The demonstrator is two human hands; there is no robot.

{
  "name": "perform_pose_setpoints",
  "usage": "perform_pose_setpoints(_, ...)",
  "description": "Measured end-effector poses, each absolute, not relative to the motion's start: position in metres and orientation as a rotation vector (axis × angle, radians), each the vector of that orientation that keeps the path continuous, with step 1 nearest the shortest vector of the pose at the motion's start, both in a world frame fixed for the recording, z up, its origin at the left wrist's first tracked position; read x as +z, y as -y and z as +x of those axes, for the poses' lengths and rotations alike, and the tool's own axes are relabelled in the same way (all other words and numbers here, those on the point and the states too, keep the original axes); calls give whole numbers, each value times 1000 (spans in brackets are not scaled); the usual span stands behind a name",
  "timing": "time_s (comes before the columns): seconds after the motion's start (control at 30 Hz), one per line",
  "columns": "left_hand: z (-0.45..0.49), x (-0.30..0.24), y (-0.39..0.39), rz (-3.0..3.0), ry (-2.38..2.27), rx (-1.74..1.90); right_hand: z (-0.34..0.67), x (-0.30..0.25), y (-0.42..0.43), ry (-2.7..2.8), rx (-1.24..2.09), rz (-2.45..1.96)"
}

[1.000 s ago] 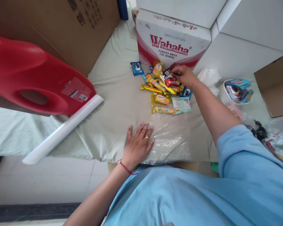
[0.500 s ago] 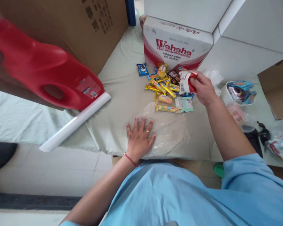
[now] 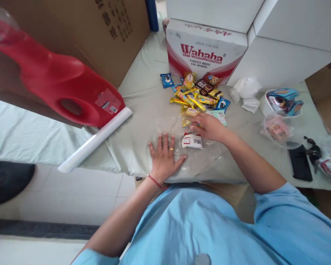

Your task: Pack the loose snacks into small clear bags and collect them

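My left hand (image 3: 163, 159) lies flat with fingers spread, pressing on a clear plastic bag (image 3: 206, 160) spread over the table. A white and red snack packet (image 3: 192, 141) rests on the bag, just right of my left thumb. My right hand (image 3: 211, 127) is above and beside that packet, with thumb and fingers apart. Its fingertips reach over the right part of a yellow stick snack (image 3: 186, 123); whether they touch it I cannot tell. Behind are several yellow stick snacks (image 3: 194, 100), a yellow cake packet (image 3: 189, 80), a brown cocoa packet (image 3: 203, 87) and a pale green packet (image 3: 220, 117).
A Wahaha carton (image 3: 206, 51) stands behind the snacks. At left are a red jug (image 3: 91, 99) and a roll of plastic film (image 3: 95, 140). To the right sit a white tub of packets (image 3: 265, 105), a clear container (image 3: 278, 129), crumpled white plastic (image 3: 246, 88) and a black phone (image 3: 300, 162).
My right hand has brought the white and red packet from the snack pile down onto the plastic bag and let it go. My left hand stays flat.
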State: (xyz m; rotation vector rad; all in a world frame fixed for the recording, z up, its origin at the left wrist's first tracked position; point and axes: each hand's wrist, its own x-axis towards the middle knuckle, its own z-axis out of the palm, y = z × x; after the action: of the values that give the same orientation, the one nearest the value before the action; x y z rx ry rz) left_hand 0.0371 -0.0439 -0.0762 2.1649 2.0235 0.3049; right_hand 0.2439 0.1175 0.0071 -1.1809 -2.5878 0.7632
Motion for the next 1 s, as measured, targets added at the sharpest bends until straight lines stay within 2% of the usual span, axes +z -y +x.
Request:
perform_pose_setpoints(0.13,37,-71,44,2197,-1969,255,252,-12,-86,2775,611,-1040)
perform_pose_setpoints(0.33,21,-65,51,2197,-1964,236,285,-47,-19,2649,514,-1248)
perform_pose_setpoints(0.5,15,-70,55,2209,-1977,205,326,-52,9,2551,477,-1350)
perform_pose_setpoints(0.63,16,-75,55,2218,-1978,221,335,-30,-1,2384,451,-1347)
perform_pose_setpoints(0.8,15,-75,55,2211,-1972,260,295,5,-35,2428,506,-975)
perform_pose_setpoints(1.0,12,-76,55,2199,-1958,323,243,-29,-60,2825,642,-964)
